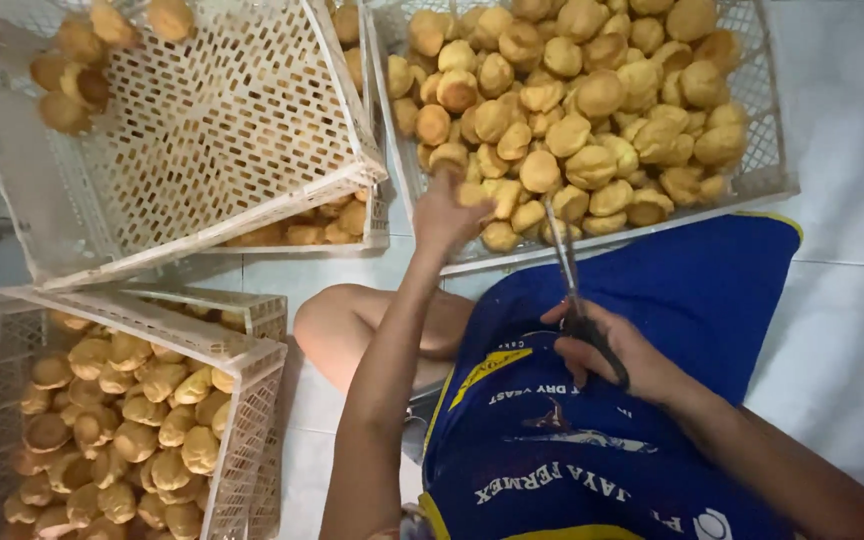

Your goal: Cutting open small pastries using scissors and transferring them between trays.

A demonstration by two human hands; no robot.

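While the left hand (444, 212) reaches into the white plastic crate (767, 150) at twelve o'clock, its fingers close loosely around one round golden pastry puff (472, 193) at the near edge of the heap; whether the grip is complete I cannot tell. At three o'clock from the bare knee (337, 325), the right hand (617, 355) is clamped on the black handles of a pair of scissors (567, 265), blades pointing up toward the pile. Such puffs look light, hollow and easily crushed, so a gentle hold around the sides seems wisest. A blue apron (672, 300) covers the lap. Another filled crate (242, 400) sits at eight o'clock.
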